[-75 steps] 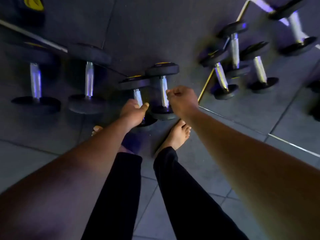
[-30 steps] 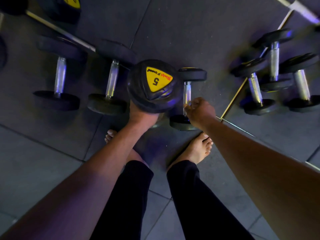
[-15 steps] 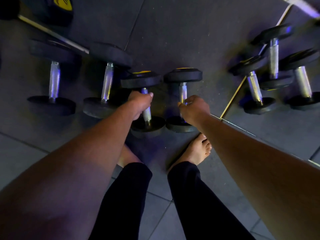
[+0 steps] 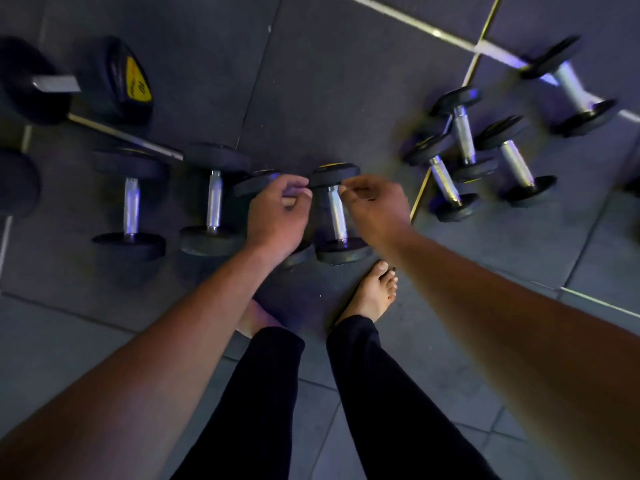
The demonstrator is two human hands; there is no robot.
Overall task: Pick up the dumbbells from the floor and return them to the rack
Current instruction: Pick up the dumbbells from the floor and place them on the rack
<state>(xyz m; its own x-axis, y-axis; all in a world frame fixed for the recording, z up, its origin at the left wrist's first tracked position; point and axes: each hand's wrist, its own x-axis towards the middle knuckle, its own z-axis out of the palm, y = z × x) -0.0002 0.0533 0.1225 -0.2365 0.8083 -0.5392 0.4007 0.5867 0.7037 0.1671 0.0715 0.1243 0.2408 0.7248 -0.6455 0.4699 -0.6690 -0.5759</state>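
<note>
Two small black dumbbells with chrome handles lie side by side on the dark floor mat in front of my bare feet. My left hand (image 4: 277, 216) hovers over the left dumbbell (image 4: 256, 181), fingers loosely curled, and hides its handle. My right hand (image 4: 377, 209) hangs just right of the right dumbbell (image 4: 336, 216), fingers loosely curled. That dumbbell's handle is fully in view and nothing grips it. No rack is in view.
Two more dumbbells (image 4: 213, 202) (image 4: 131, 206) lie to the left, and a big "10" dumbbell (image 4: 114, 84) at the far left. Several dumbbells (image 4: 464, 136) lie at the right past a thin brass strip (image 4: 420, 192). My bare feet (image 4: 372, 296) stand just behind the pair.
The left hand had tipped its dumbbell up on end, then laid it flat again. Both hands, closed round the handles half a second ago, have now come off them and risen.
</note>
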